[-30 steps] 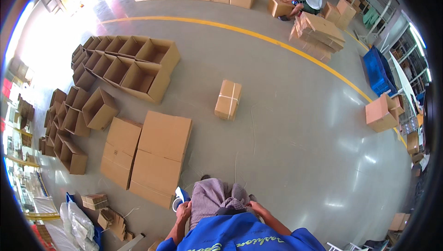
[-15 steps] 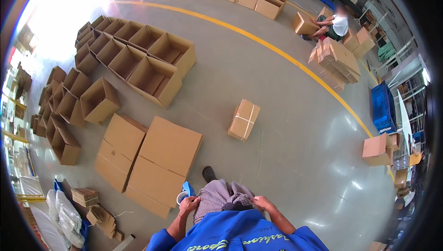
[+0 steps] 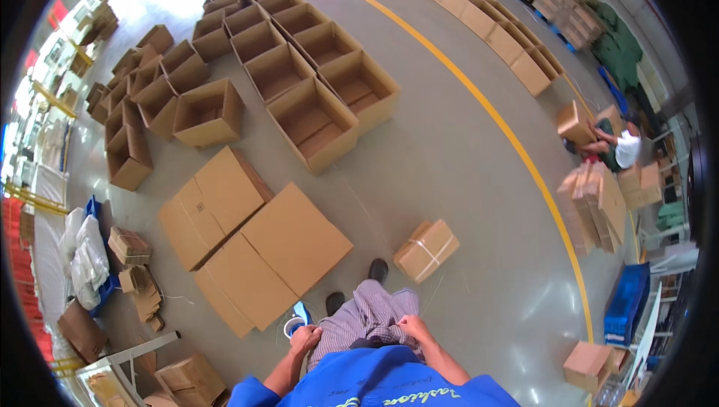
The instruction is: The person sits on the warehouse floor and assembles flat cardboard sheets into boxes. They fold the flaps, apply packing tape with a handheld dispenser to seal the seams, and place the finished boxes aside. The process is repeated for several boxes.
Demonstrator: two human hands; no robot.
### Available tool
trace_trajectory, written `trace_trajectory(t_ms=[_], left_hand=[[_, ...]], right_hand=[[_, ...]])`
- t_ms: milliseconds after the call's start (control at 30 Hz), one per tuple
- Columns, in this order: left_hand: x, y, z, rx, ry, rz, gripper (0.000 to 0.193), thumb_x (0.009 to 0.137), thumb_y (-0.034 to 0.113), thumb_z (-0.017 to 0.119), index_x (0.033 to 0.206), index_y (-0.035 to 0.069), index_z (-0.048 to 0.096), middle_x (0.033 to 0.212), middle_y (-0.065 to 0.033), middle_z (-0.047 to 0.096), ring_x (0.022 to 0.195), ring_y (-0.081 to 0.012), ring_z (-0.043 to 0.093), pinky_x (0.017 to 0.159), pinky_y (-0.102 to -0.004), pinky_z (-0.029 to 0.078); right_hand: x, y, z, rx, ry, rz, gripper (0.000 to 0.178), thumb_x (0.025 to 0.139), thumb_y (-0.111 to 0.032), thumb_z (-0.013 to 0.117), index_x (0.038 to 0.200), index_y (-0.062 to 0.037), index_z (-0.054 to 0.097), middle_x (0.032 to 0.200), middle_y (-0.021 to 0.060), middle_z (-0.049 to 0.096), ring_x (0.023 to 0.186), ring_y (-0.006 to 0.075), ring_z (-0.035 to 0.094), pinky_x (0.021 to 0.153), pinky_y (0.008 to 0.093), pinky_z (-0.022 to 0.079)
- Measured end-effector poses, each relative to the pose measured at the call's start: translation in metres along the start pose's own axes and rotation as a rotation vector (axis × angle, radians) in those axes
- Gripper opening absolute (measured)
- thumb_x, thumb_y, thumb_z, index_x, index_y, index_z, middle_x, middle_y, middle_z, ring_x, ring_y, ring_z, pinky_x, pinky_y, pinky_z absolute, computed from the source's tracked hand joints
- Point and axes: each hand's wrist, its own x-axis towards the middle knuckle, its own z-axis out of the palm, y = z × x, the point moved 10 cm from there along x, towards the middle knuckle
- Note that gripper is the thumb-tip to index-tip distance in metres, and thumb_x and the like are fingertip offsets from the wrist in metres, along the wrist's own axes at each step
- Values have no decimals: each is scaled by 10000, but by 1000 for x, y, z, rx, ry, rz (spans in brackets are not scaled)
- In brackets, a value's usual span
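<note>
My left hand (image 3: 305,339) is closed at the left side of my checked trousers (image 3: 359,316). A blue tape dispenser with a white roll (image 3: 294,325) sticks out beyond its fingers and appears held in it. On the other side, my right hand (image 3: 413,328) pinches the trouser cloth near the hip. Ahead of my feet, to the left, lie two stacks of flattened cardboard boxes, a nearer one (image 3: 273,250) and a farther one (image 3: 213,201). To the right of my feet a strapped cardboard bundle (image 3: 427,250) rests on the floor.
Rows of open cardboard boxes (image 3: 313,119) stand ahead, with more open boxes (image 3: 210,113) to their left. A yellow floor line (image 3: 479,100) curves past on the right. Beyond it a person (image 3: 625,145) sits among cartons, near a blue crate (image 3: 628,304). A metal frame (image 3: 138,351) stands at lower left.
My view has swung to the right and my feet have stepped forward, so the strapped bundle is nearer. Both hands stay at my trousers, and the tape dispenser keeps its place beside my left hand.
</note>
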Motion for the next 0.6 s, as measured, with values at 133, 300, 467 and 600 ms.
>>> trace_trajectory(t_ms=[133, 300, 467, 600], left_hand=[[-18, 29, -29, -61, 319, -100, 381, 834, 488, 609, 974, 165, 757, 947, -171, 702, 911, -347, 668, 812, -465, 526], [-21, 36, -17, -176, 339, -101, 493, 732, 577, 701, 961, 145, 761, 912, -168, 707, 883, -343, 674, 787, -460, 533], [-7, 16, 5, -305, 323, -259, 342, 751, 442, 704, 834, 112, 744, 833, -137, 712, 834, -333, 682, 786, -442, 529], [6, 22, 12, -366, 233, -235, 365, 778, 454, 665, 782, 92, 716, 779, -136, 700, 794, -322, 677, 729, -442, 518]], right_hand=[[61, -43, -23, -201, -314, -268, 237, 747, -255, 637, 915, -112, 725, 818, 123, 713, 711, 247, 664, 649, 395, 516], [53, -108, -19, -150, -953, -352, 379, 771, -242, 675, 1080, -21, 682, 985, 49, 714, 890, 174, 609, 817, 354, 485], [105, -174, -7, -175, -649, -427, 598, 907, -444, 530, 1269, 32, 546, 1253, 192, 598, 1165, 270, 543, 991, 381, 417], [135, -186, 12, -67, -558, -212, 990, 889, -695, 417, 1412, 134, 276, 1423, 327, 377, 1349, 401, 362, 1130, 408, 277]])
